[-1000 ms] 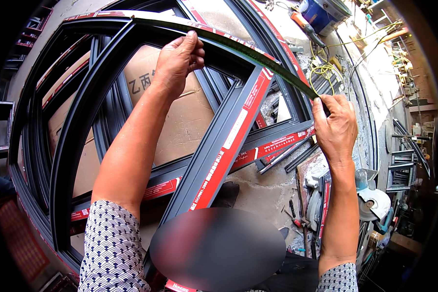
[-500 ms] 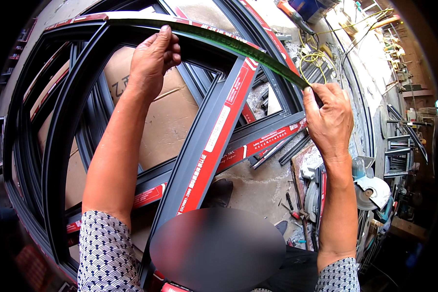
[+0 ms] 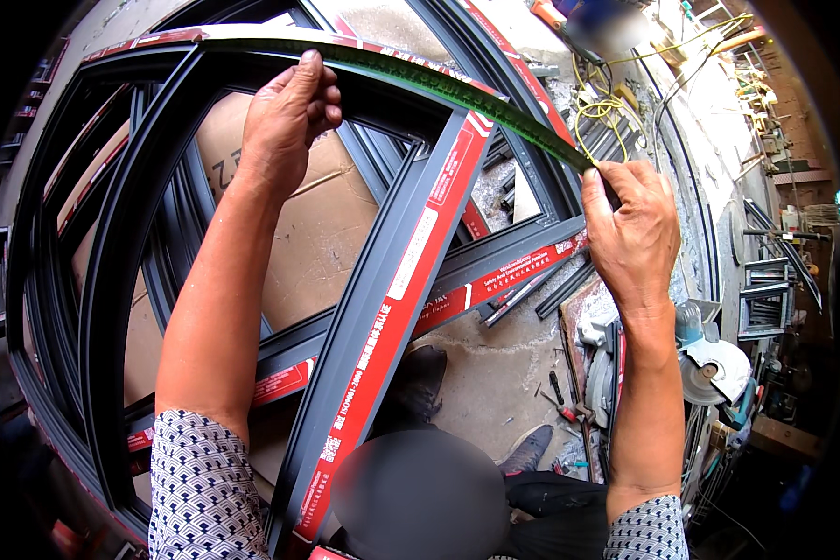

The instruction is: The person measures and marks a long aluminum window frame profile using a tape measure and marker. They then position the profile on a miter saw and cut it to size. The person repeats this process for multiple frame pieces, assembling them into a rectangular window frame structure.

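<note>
A long green tape measure blade [image 3: 420, 84] stretches along the top of a dark grey window frame [image 3: 359, 317] covered with red-and-white protective film. My left hand [image 3: 289, 117] is closed, its thumb and curled fingers pinching at the blade's lower edge near the top bar. At the blade's right end, my right hand [image 3: 630, 224] grips it between thumb and fingers, just beyond the frame's corner. Whatever else sits inside the right palm is hidden. The blade's left end lies near a frame joint.
More dark frames lean at the left, with a brown cardboard sheet [image 3: 317, 243] behind them. A circular saw [image 3: 714, 369] stands at right, near hand tools [image 3: 560, 401] on the floor. A yellow cord [image 3: 599, 117] and cut profiles lie beyond. My shoes [image 3: 527, 453] show below.
My left hand has slid slightly to the left along the blade. The right hand stays almost where it was. More of my shoe shows below.
</note>
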The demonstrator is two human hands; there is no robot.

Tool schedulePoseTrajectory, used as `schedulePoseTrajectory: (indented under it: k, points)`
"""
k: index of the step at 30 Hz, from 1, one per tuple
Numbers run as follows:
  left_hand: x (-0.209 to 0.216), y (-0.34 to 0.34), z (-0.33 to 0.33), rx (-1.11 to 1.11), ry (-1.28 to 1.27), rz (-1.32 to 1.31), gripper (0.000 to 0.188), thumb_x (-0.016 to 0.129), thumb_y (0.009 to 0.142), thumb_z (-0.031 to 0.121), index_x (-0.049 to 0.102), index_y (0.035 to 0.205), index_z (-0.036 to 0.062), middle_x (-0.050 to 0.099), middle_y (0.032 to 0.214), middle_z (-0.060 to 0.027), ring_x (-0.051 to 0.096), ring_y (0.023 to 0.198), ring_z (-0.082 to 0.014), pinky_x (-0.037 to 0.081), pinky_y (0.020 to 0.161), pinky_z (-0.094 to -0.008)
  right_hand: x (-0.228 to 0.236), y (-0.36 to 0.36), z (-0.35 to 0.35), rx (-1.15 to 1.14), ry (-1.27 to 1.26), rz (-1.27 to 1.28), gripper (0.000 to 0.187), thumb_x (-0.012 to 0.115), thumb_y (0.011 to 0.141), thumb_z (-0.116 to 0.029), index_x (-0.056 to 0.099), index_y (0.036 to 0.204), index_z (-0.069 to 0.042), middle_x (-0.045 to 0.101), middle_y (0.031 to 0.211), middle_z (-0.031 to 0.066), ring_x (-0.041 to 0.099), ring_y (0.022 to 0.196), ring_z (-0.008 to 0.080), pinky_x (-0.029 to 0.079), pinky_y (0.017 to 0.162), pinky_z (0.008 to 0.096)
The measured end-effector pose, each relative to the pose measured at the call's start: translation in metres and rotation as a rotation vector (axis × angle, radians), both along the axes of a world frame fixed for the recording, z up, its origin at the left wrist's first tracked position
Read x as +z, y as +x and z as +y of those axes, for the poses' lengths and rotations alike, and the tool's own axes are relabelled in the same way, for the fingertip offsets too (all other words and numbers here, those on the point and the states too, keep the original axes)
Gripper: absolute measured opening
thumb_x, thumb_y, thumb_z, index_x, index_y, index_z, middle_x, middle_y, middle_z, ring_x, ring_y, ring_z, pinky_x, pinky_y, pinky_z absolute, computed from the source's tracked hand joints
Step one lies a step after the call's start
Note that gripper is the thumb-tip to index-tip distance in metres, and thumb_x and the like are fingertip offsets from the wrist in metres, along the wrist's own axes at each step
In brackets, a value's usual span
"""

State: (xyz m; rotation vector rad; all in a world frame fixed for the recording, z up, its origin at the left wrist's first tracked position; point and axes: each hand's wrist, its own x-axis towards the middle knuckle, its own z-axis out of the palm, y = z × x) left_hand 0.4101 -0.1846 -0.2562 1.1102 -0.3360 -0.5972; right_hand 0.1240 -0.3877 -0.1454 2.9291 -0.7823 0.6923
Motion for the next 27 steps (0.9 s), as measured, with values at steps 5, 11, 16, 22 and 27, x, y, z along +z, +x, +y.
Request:
schedulePoseTrajectory:
  k: [5,11,16,22,27]
  points:
    - [0.0000,0.0001,0.0008,0.001,0.005,-0.016,0.033,0.067,0.108,0.041,0.069,0.103,0.0085,0.065,0.086,-0.0004,0.061,0.071,-0.0087,0.055,0.070,-0.0230,0.0003,-0.0002,-0.0006,0.012,-0.006,0.002,0.017,0.074,0.094,-0.021,0.080,0.100,-0.006,0.071,0.095,0.0105,0.066,0.094,0.0322,0.053,0.082,0.0442]
    - [-0.0002,0.0004,0.0005,0.000,0.006,-0.021,0.033,0.067,0.108,0.041,0.069,0.103,0.0085,0.066,0.086,-0.0004,0.062,0.071,-0.0086,0.056,0.069,-0.0228,-0.0001,-0.0003,-0.0005,0.023,-0.012,-0.008,0.016,0.074,0.094,-0.020,0.080,0.100,-0.006,0.071,0.095,0.0107,0.066,0.093,0.0324,0.053,0.082,0.0442]
    - [0.0002,0.0004,-0.0003,-0.001,0.001,-0.013,0.034,0.067,0.108,0.041,0.069,0.104,0.0080,0.066,0.086,-0.0007,0.062,0.070,-0.0086,0.056,0.069,-0.0225,0.0008,0.0002,0.0012,0.010,0.000,-0.008,0.016,0.074,0.094,-0.020,0.080,0.100,-0.006,0.071,0.095,0.0103,0.066,0.093,0.0322,0.053,0.082,0.0440]
    - [0.0000,0.0008,0.0003,0.002,0.001,-0.012,0.034,0.067,0.108,0.041,0.069,0.104,0.0075,0.066,0.086,-0.0012,0.062,0.070,-0.0090,0.056,0.069,-0.0225,-0.0011,-0.0003,-0.0001,0.015,-0.015,-0.012,0.016,0.075,0.094,-0.021,0.080,0.100,-0.007,0.071,0.095,0.0093,0.066,0.093,0.0315,0.053,0.081,0.0438]
    - [0.0008,0.0002,-0.0004,0.012,-0.001,0.001,0.033,0.067,0.108,0.040,0.069,0.104,0.0071,0.066,0.086,-0.0013,0.061,0.070,-0.0093,0.056,0.069,-0.0229,-0.0020,-0.0006,-0.0016,0.016,-0.015,-0.026,0.017,0.075,0.094,-0.023,0.081,0.100,-0.008,0.070,0.095,0.0084,0.066,0.093,0.0308,0.054,0.080,0.0440]
